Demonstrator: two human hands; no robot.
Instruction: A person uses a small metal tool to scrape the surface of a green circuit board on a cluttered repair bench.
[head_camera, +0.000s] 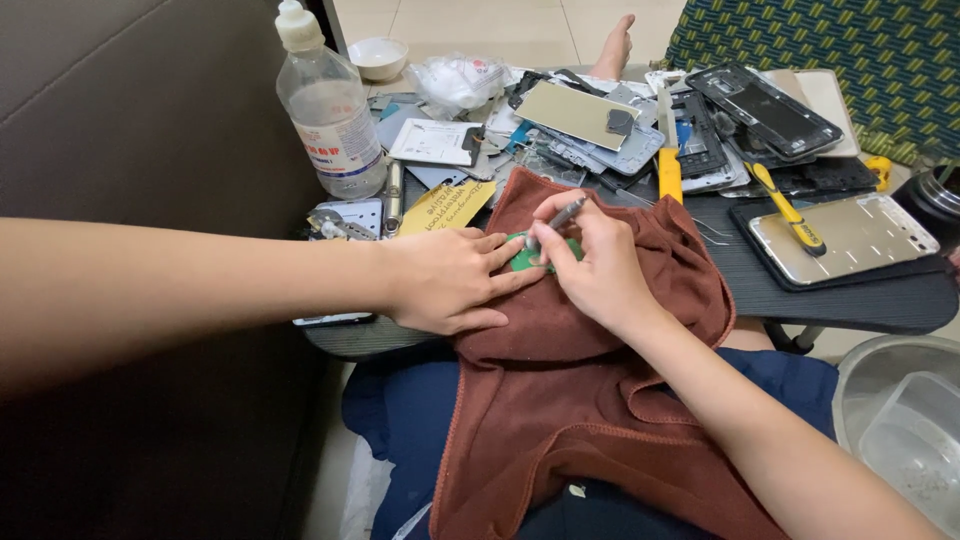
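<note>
Your left hand (445, 280) presses flat, fingers spread, on a green board (527, 258) atop the brown cloth (600, 400) at the table's (850, 300) near edge; your right hand (598, 262) fingers pinch a metal tool (562, 216) against it.

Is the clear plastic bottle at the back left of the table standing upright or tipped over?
Upright. The clear plastic bottle stands on its base on the table, its white cap on top.

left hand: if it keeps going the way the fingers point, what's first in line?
The left hand points right, so first comes the green piece its fingertips already touch on the brown cloth, then the right hand holding a tool.
</note>
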